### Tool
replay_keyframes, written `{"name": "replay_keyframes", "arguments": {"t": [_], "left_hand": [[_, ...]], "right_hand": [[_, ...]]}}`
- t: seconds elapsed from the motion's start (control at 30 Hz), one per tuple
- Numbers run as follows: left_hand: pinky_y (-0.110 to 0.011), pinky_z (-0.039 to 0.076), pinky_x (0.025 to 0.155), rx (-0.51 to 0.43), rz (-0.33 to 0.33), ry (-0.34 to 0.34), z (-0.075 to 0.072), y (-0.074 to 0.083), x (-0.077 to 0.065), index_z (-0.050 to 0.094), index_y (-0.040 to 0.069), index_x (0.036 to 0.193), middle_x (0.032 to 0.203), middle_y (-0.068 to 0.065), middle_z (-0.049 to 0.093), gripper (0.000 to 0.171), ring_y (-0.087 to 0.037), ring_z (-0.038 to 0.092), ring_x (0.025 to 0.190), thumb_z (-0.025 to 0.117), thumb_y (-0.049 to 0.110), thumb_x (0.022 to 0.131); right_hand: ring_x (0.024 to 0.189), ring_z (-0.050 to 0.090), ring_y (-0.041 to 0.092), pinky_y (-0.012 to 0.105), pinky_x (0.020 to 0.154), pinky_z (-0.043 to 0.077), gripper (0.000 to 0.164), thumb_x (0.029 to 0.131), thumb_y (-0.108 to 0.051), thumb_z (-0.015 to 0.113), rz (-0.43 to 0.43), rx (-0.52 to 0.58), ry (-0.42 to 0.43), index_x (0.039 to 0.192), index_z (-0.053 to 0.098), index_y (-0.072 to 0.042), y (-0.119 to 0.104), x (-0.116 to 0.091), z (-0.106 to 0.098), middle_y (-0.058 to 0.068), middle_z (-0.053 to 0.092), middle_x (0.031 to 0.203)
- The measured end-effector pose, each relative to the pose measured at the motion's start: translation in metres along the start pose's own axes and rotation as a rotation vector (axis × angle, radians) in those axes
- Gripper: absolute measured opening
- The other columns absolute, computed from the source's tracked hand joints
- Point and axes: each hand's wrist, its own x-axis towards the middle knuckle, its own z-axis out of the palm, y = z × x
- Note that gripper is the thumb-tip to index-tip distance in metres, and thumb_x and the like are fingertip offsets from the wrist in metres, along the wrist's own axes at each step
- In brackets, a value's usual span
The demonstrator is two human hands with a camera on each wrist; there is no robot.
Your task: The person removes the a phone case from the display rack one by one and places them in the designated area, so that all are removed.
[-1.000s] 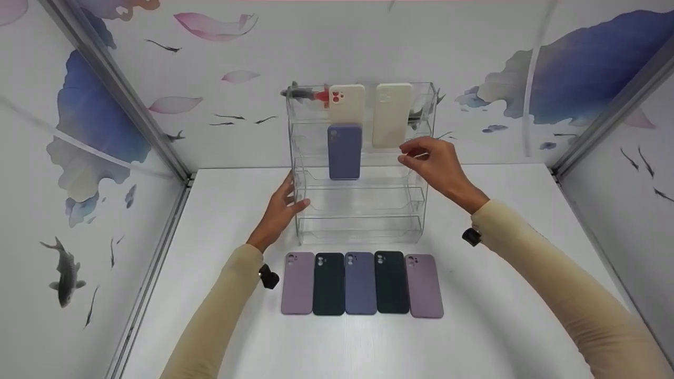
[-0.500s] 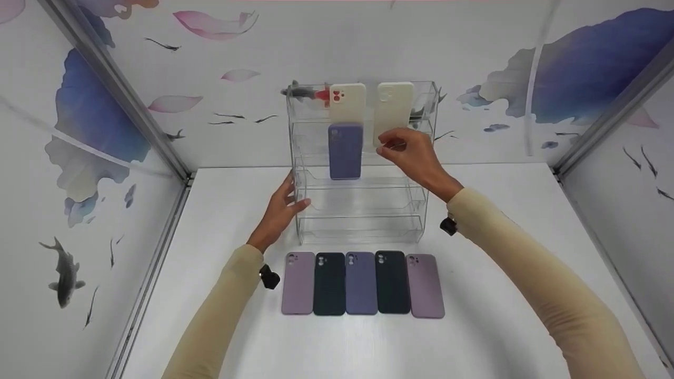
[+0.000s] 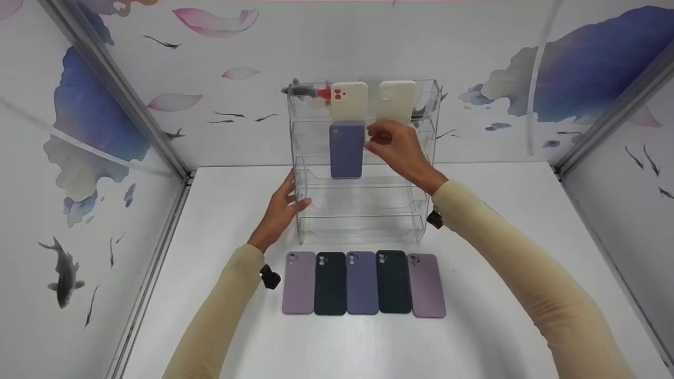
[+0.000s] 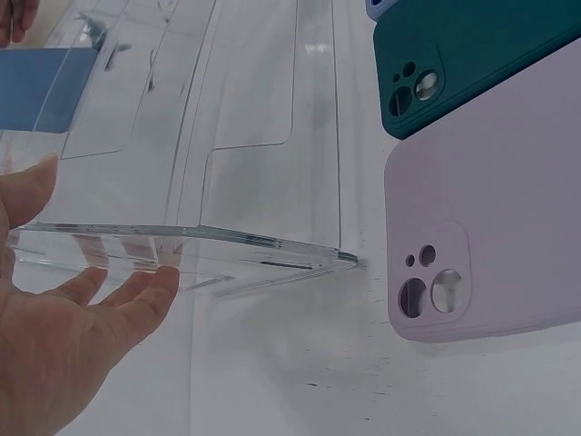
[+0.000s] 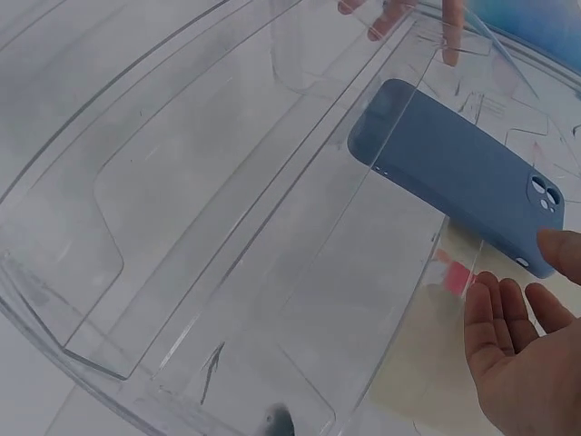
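A clear acrylic tiered display rack (image 3: 363,201) stands on the white table. My left hand (image 3: 276,215) holds its left side panel, thumb in front and fingers along the outside. A blue-violet phone case (image 3: 346,152) leans upright in the rack's second tier. My right hand (image 3: 399,148) is at that case's upper right edge, thumb and loosely bent fingers apart; in the right wrist view the fingertips (image 5: 486,280) are close beside its camera end. Behind it in the top tier lean two cream phone cases, a left one (image 3: 348,101) and a right one (image 3: 398,99), the latter partly hidden by my right hand.
Before the rack several phone cases lie side by side: a left lilac one (image 3: 299,284), a dark green one (image 3: 330,284), a blue-violet one (image 3: 362,284), another dark green one (image 3: 394,283) and a right lilac one (image 3: 427,287). Patterned wall panels (image 3: 337,42) enclose the table.
My right hand has moved left from the right cream case's lower corner, across its front, to the blue-violet case's edge. My left hand has stayed on the rack.
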Motion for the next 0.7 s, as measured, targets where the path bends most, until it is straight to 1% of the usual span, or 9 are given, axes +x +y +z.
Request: {"name": "replay_keyframes", "arguments": {"t": [0.1, 0.27, 0.5, 0.7], "left_hand": [[-0.061, 0.042, 0.123, 0.008, -0.008, 0.003, 0.0, 0.001, -0.001, 0.012, 0.03, 0.179, 0.18, -0.018, 0.028, 0.092, -0.043, 0.044, 0.155, 0.071, 0.016, 0.109], [-0.061, 0.042, 0.123, 0.011, -0.016, 0.005, 0.001, 0.002, -0.002, 0.012, 0.031, 0.179, 0.18, -0.017, 0.028, 0.093, -0.042, 0.044, 0.156, 0.072, 0.018, 0.109], [-0.063, 0.042, 0.122, 0.009, -0.003, -0.001, 0.002, 0.002, -0.001, 0.012, 0.031, 0.179, 0.179, -0.017, 0.028, 0.092, -0.044, 0.043, 0.156, 0.07, 0.018, 0.109], [-0.063, 0.042, 0.123, -0.012, 0.007, -0.007, 0.001, 0.0, -0.001, 0.013, 0.029, 0.179, 0.179, -0.017, 0.029, 0.092, -0.043, 0.043, 0.156, 0.071, 0.017, 0.109]], "right_hand": [[0.106, 0.074, 0.027, 0.044, 0.103, 0.061, 0.03, 0.1, 0.0, 0.079, -0.007, 0.021, 0.0, 0.129, 0.074, 0.003, -0.001, 0.003, 0.003, 0.022, 0.074, 0.119], [0.109, 0.074, 0.025, 0.04, 0.104, 0.06, 0.034, 0.101, 0.0, 0.078, 0.011, 0.042, -0.017, 0.134, 0.072, 0.001, -0.002, 0.007, 0.007, 0.015, 0.075, 0.121], [0.112, 0.074, 0.024, 0.039, 0.105, 0.06, 0.038, 0.101, 0.0, 0.078, 0.017, 0.06, -0.021, 0.138, 0.07, 0.001, -0.003, 0.009, 0.011, 0.014, 0.076, 0.123], [0.111, 0.075, 0.027, 0.04, 0.101, 0.061, 0.038, 0.1, 0.002, 0.078, 0.003, 0.06, -0.004, 0.138, 0.07, 0.004, -0.002, 0.013, 0.015, 0.018, 0.076, 0.123]]}}
